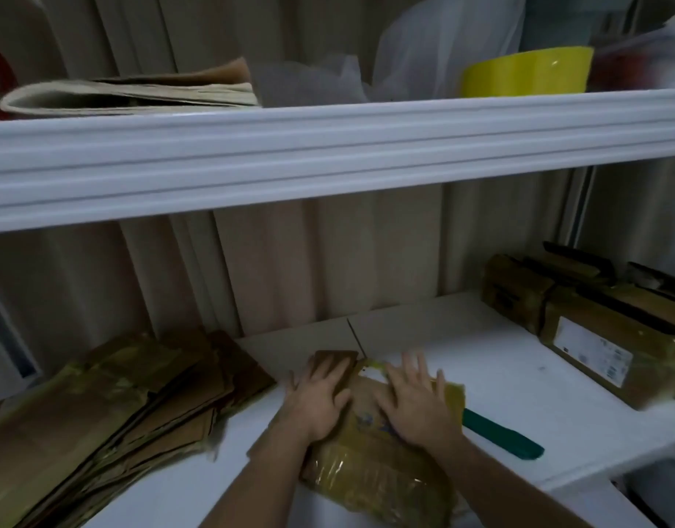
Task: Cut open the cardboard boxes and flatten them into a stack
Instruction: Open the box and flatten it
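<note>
Both hands, left hand [317, 400] and right hand [416, 403], press flat-fingered on a taped cardboard box [381, 463]. Flattened stack [99, 409] lies left; sealed boxes [595, 329] stand right, bare shelf [519, 383] between.

Knife [501, 434] blade under flattened box [381, 466]

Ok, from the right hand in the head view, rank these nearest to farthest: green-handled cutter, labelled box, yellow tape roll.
1. Green-handled cutter: just right of the right hand, on the lower shelf.
2. Labelled box: far right, same shelf.
3. Yellow tape roll: upper shelf, right.
</note>
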